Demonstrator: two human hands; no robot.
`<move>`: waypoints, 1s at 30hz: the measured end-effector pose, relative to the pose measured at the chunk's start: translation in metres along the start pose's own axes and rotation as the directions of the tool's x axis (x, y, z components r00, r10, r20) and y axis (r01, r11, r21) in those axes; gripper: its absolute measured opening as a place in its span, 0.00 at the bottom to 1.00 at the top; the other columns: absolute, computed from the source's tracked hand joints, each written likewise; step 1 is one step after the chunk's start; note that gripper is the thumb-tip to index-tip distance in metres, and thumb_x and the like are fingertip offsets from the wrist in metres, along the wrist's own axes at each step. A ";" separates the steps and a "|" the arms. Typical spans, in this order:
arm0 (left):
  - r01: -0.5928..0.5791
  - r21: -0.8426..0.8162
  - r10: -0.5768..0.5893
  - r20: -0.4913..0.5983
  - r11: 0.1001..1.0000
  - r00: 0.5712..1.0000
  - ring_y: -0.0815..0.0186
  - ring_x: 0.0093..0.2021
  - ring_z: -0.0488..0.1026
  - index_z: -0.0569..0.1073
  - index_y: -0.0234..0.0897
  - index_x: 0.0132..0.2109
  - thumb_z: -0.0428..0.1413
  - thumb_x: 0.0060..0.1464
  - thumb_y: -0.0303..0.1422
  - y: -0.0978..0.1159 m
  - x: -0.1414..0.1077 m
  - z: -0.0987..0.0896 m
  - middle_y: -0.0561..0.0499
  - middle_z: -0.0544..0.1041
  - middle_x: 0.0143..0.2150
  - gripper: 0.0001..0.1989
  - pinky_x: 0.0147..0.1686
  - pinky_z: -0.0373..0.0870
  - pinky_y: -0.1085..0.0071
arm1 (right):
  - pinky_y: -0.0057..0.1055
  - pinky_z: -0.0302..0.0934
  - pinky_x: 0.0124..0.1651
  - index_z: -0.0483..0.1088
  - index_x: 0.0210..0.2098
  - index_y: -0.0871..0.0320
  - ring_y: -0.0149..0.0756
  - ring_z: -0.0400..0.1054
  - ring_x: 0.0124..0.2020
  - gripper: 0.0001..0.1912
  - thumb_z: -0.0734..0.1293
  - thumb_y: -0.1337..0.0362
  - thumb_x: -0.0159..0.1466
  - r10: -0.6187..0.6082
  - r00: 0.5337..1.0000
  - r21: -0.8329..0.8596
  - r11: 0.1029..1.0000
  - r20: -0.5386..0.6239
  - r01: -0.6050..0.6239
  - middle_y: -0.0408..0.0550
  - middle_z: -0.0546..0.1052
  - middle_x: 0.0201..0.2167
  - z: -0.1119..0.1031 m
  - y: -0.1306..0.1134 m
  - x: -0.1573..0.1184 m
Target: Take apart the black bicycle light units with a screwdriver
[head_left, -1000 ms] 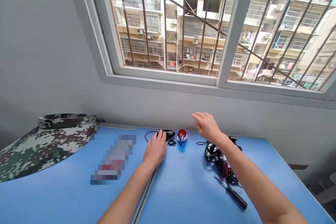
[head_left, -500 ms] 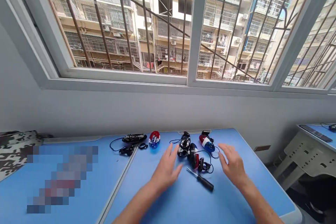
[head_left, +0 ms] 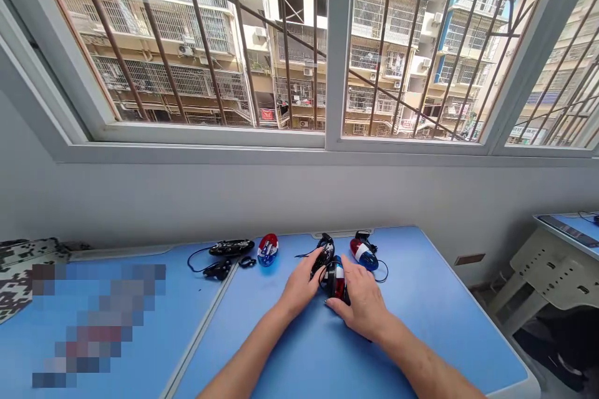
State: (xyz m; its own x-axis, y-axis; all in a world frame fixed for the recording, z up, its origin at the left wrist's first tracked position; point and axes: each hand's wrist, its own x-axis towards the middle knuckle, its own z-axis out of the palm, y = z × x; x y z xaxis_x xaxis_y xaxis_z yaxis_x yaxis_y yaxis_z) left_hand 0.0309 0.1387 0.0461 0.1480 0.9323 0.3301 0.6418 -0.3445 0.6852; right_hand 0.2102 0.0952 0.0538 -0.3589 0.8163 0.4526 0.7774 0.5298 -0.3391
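My left hand (head_left: 299,287) curls around the left side of a black corded device (head_left: 324,263) with a glossy patterned shell. My right hand (head_left: 360,299) wraps the near right side of a red-and-blue lensed device (head_left: 337,283) with a black body, thumb at its near end. The two devices sit side by side between my hands, and a thin black cord loops near my left fingertips. The screwdriver seen earlier is hidden under my right hand. Just beyond the right hand lies another red, white and blue device (head_left: 364,254) with a black clip and cord.
To the left lie a red, white and blue oval piece (head_left: 267,250), a long black device (head_left: 231,247), a black corded part (head_left: 218,270) and a black ring (head_left: 247,262). Camouflage cloth (head_left: 28,274) rests at the far left. A wall and barred window stand behind the blue table (head_left: 421,336).
Both hands have come together from apart and closed around the two middle devices. The screwdriver has gone from sight beneath the right hand. The view has shifted slightly.
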 end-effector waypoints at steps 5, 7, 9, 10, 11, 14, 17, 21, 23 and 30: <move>0.009 -0.004 -0.009 -0.009 1.000 1.000 0.55 0.53 0.72 0.65 0.39 0.60 0.47 0.60 0.33 0.007 -0.012 0.000 0.42 0.74 0.54 0.22 0.54 0.69 0.56 | 0.45 0.68 0.52 0.50 0.67 0.57 0.50 0.69 0.54 0.43 0.70 0.64 0.56 0.019 1.000 0.027 0.999 0.013 -0.019 0.57 0.70 0.58 0.006 0.005 -0.009; 0.000 -0.004 0.000 0.008 1.000 1.000 0.55 0.52 0.73 0.65 0.39 0.60 0.48 0.59 0.32 0.015 -0.016 0.006 0.41 0.74 0.52 0.22 0.52 0.70 0.57 | 0.44 0.68 0.53 0.50 0.68 0.55 0.49 0.67 0.56 0.43 0.68 0.66 0.56 0.005 1.000 0.035 0.999 -0.008 -0.004 0.55 0.69 0.60 0.002 0.012 -0.016; -0.015 -0.007 0.015 0.027 1.000 1.000 0.55 0.51 0.73 0.65 0.40 0.61 0.49 0.57 0.31 0.023 -0.019 0.014 0.41 0.74 0.51 0.23 0.53 0.70 0.58 | 0.43 0.68 0.53 0.49 0.68 0.54 0.48 0.67 0.58 0.42 0.66 0.67 0.56 0.014 1.000 0.037 0.999 -0.011 -0.013 0.54 0.68 0.60 -0.005 0.021 -0.024; -0.021 -0.010 0.021 0.036 1.000 0.999 0.55 0.51 0.73 0.65 0.39 0.61 0.49 0.57 0.30 0.028 -0.020 0.018 0.41 0.74 0.51 0.24 0.52 0.70 0.58 | 0.43 0.68 0.53 0.49 0.68 0.54 0.47 0.66 0.58 0.42 0.65 0.67 0.56 0.015 1.000 0.039 0.999 -0.007 -0.015 0.54 0.68 0.61 -0.009 0.026 -0.027; -0.025 -0.014 0.026 0.044 1.000 0.999 0.55 0.51 0.73 0.64 0.39 0.61 0.49 0.57 0.30 0.033 -0.021 0.023 0.41 0.74 0.51 0.25 0.52 0.70 0.59 | 0.42 0.68 0.53 0.49 0.68 0.54 0.47 0.67 0.57 0.42 0.65 0.67 0.56 0.019 1.000 0.042 0.999 -0.003 -0.019 0.54 0.68 0.60 -0.013 0.031 -0.031; -0.040 -0.024 0.042 0.081 0.999 0.996 0.54 0.51 0.71 0.63 0.38 0.63 0.50 0.56 0.30 0.047 -0.021 0.035 0.40 0.73 0.51 0.26 0.51 0.70 0.59 | 0.40 0.70 0.49 0.49 0.68 0.53 0.45 0.72 0.51 0.41 0.64 0.67 0.56 0.042 0.999 0.060 0.997 0.012 -0.043 0.53 0.72 0.56 -0.027 0.046 -0.042; -0.049 -0.012 0.050 0.142 0.999 0.989 0.52 0.50 0.71 0.60 0.34 0.64 0.50 0.56 0.30 0.061 -0.021 0.044 0.38 0.72 0.50 0.28 0.50 0.69 0.58 | 0.40 0.71 0.48 0.49 0.68 0.51 0.44 0.73 0.49 0.40 0.63 0.66 0.57 0.069 0.997 0.071 0.995 0.025 -0.071 0.52 0.73 0.56 -0.039 0.059 -0.052; -0.063 -0.011 0.064 0.205 0.998 0.977 0.50 0.48 0.70 0.59 0.32 0.65 0.50 0.54 0.29 0.075 -0.020 0.054 0.37 0.72 0.49 0.30 0.48 0.69 0.57 | 0.39 0.70 0.48 0.50 0.67 0.51 0.43 0.73 0.48 0.38 0.62 0.66 0.58 0.105 0.994 0.065 0.992 0.026 -0.107 0.51 0.71 0.57 -0.050 0.072 -0.064; -0.071 -0.022 0.075 0.232 0.997 0.970 0.50 0.49 0.70 0.59 0.31 0.65 0.50 0.54 0.29 0.079 -0.019 0.059 0.36 0.72 0.50 0.30 0.49 0.69 0.57 | 0.38 0.70 0.48 0.50 0.67 0.51 0.41 0.74 0.46 0.39 0.62 0.66 0.57 0.125 0.992 0.066 0.990 0.023 -0.126 0.51 0.72 0.56 -0.055 0.077 -0.068; -0.095 -0.089 0.117 0.293 0.992 0.949 0.50 0.54 0.68 0.55 0.32 0.67 0.52 0.54 0.29 0.081 -0.017 0.068 0.35 0.69 0.55 0.34 0.54 0.66 0.54 | 0.43 0.66 0.53 0.49 0.68 0.53 0.45 0.69 0.54 0.38 0.60 0.65 0.59 0.247 0.968 0.009 0.969 0.040 -0.248 0.53 0.70 0.59 -0.067 0.093 -0.078</move>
State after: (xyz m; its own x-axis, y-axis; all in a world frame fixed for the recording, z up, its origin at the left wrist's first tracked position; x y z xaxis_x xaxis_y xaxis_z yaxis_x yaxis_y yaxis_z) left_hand 0.1313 0.1024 0.0517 0.4361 0.8766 0.2034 0.5555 -0.4401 0.7055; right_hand 0.3454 0.0660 0.0424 -0.1759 0.9305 0.3213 0.8372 0.3131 -0.4484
